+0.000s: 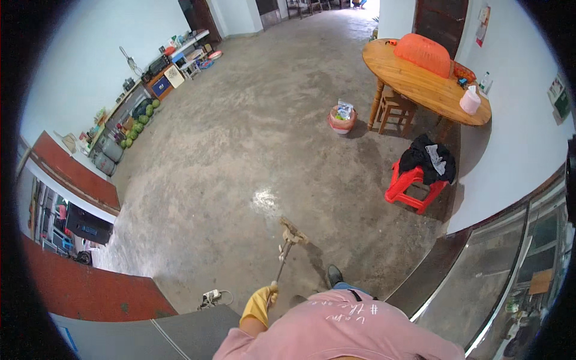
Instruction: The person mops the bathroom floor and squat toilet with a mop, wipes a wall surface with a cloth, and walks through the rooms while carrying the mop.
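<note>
My left hand [262, 300], in a yellow rubber glove, is closed around the upper end of a thin mop handle. The mop [292, 233] slants away from me, and its dirty tan head rests on the concrete floor. Small pale fittings sit on the shaft just above the head. A bright wet-looking patch [264, 201] shines on the floor just beyond it. My right hand is out of sight, with the pink shirt [354, 324] filling the lower middle. One dark shoe [335, 275] shows to the right of the mop.
A red plastic stool [411, 187] bears black clothing at the right. Behind it stand a wooden table [414, 84] with a red basket on top, a wooden stool [396, 111] and a bin [342, 123]. A power strip [210, 297] lies near left. Watermelons [139, 128] line the left wall.
</note>
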Available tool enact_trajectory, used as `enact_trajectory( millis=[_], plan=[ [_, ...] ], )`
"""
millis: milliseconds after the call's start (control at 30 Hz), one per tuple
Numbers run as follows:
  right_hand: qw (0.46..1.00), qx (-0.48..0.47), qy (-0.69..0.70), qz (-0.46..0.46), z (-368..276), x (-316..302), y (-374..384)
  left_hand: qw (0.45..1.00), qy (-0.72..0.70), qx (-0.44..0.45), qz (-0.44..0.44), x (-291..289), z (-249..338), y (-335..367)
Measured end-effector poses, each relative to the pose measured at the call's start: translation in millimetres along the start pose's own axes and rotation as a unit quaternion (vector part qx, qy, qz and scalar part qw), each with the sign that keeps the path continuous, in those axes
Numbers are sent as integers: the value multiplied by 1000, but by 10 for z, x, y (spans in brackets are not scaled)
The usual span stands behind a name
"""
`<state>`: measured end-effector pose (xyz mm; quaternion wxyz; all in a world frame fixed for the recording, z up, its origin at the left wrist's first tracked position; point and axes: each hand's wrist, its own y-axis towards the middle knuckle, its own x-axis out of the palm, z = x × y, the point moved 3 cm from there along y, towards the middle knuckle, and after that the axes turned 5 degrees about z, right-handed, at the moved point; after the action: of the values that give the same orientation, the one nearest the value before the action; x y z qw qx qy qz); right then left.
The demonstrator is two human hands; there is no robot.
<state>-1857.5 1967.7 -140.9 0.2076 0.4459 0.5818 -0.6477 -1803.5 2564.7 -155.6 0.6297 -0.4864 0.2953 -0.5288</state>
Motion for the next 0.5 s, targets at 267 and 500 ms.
enact_trajectory(
  millis=[267,500],
  plan=[
    [993,-61,-65,-81,-35,24,648,999,-37,-28,13,342,802,-165],
    [969,-5,213,-126,-1625,-323,2269,995,-95,-30,24,-462,511,-409]
  ],
)
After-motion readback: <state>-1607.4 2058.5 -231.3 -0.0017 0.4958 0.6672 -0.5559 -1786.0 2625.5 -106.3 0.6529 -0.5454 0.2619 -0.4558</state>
